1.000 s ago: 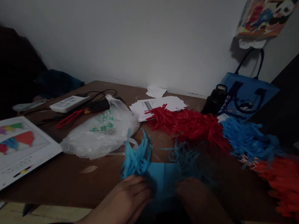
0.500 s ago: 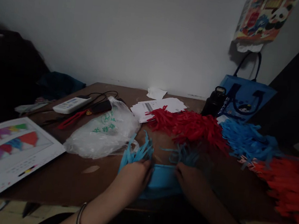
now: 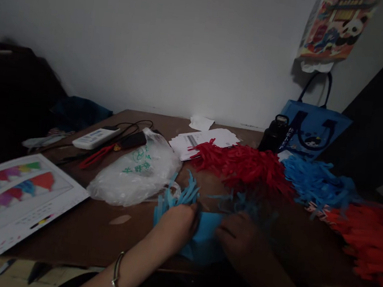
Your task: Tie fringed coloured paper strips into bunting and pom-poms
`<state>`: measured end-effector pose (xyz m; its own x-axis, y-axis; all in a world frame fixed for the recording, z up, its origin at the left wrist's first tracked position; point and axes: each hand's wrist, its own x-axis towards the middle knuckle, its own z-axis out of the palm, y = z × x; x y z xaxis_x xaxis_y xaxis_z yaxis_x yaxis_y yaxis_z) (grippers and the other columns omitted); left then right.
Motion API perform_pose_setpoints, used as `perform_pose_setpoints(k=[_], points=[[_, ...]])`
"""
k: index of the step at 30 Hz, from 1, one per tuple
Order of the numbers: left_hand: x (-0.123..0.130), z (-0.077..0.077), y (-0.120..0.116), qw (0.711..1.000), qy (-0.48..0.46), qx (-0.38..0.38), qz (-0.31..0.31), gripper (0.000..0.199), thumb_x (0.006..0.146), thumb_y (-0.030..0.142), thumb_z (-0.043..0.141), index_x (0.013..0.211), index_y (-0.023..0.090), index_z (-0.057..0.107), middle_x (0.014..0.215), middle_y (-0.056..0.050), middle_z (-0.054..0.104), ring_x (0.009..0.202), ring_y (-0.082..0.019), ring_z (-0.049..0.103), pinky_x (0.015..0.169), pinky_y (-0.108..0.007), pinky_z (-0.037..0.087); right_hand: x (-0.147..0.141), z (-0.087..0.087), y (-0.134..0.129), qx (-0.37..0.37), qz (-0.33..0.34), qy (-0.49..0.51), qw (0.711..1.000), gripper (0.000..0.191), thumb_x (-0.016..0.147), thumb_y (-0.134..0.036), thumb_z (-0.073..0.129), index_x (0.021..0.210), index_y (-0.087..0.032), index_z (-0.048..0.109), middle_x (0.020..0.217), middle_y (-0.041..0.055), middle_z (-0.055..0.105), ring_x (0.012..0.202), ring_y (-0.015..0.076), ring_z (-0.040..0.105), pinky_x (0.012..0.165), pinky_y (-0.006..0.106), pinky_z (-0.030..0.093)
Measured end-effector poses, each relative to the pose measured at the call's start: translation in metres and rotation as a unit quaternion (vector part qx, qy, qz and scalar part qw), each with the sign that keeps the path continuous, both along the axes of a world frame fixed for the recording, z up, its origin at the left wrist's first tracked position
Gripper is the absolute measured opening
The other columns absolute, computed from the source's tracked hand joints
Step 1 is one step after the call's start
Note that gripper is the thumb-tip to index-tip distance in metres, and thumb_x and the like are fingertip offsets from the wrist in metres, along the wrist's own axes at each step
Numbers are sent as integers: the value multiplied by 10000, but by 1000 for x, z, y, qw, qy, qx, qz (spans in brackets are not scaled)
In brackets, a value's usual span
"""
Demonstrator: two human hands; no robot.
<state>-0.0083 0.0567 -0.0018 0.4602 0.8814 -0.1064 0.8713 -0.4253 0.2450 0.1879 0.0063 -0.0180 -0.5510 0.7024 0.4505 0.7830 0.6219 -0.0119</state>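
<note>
A light blue sheet with fringed strips (image 3: 207, 230) lies at the table's front edge, between my two hands. My left hand (image 3: 178, 222) is closed on its left part, and blue strips stick up beyond the knuckles. On the right part rests my right hand (image 3: 238, 234), fingers curled against the sheet and blurred by motion. Loose blue strips fan out beyond it. A red fringed bundle (image 3: 244, 165) lies just behind, with a blue fringed bundle (image 3: 322, 181) and an orange-red one (image 3: 370, 237) to the right.
A clear plastic bag (image 3: 137, 174) lies left of centre, near a white power strip (image 3: 95, 137). The printed sheet (image 3: 14, 206) covers the left front. White papers (image 3: 205, 140), a black bottle (image 3: 274, 133) and a blue tote bag (image 3: 314, 127) stand or lie at the back.
My right hand has moved slightly left and down along the blue sheet, its fingers more curled. My left hand has shifted a little right. The whole view has shifted slightly.
</note>
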Motion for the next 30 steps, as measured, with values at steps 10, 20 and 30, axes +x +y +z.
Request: perform_pose_setpoints(k=[10,20,30], points=[[-4,4,-15,983,-24,168,-75,187,889,110,532,1048,133,627,1111,-142,636,1026,-309,584,877,-455,453,3,-25,-2,29,40,-33,998,177,878,-93,569,720,-168,594,709,20,585,681,183,496,703,344,351],[-9,-15,-24,946,-22,244,-213,98,838,206,728,855,181,634,823,0,617,769,-202,491,728,-366,347,3,-18,-10,37,16,55,998,132,897,-142,480,832,-170,592,772,35,623,770,194,547,860,383,342],[-23,-26,-24,963,-72,182,-188,135,927,129,552,845,176,648,871,-24,657,816,-211,550,784,-382,338,25,-37,-8,76,-27,21,996,224,900,-51,429,783,-166,582,834,54,652,865,217,565,957,451,295]])
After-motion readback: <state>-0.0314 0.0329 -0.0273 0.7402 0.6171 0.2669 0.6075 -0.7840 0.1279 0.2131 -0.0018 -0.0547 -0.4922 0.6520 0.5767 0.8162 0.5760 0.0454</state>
